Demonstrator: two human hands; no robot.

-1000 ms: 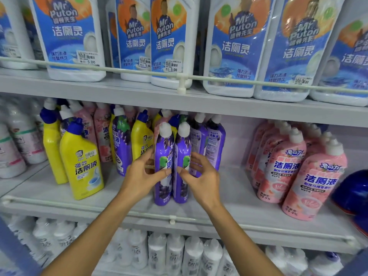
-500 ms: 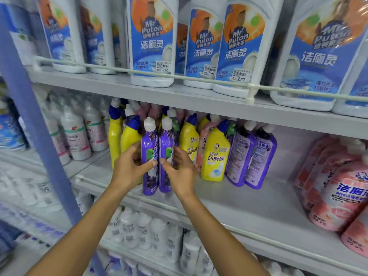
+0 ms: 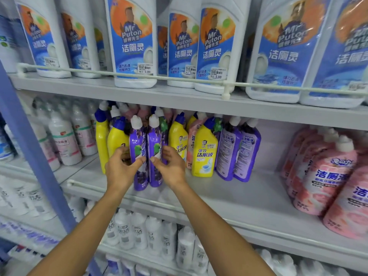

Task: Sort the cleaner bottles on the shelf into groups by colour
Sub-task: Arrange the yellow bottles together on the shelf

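Purple bottles (image 3: 154, 140): left hand (image 3: 119, 170); right hand (image 3: 172, 168)

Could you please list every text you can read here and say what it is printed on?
"Mr Puton": white bottles, top shelf.
"洁厕灵": same white bottles.
"5.00": price stickers on them.
"强效 洁厕液": yellow bottle.
"洁厕液": pink bottle.
Small print on the purple bottles: too blurred to read.

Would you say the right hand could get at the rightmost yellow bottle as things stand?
Probably yes once freed: the yellow bottle stands unblocked at the front beside the right hand, which grips a purple bottle.
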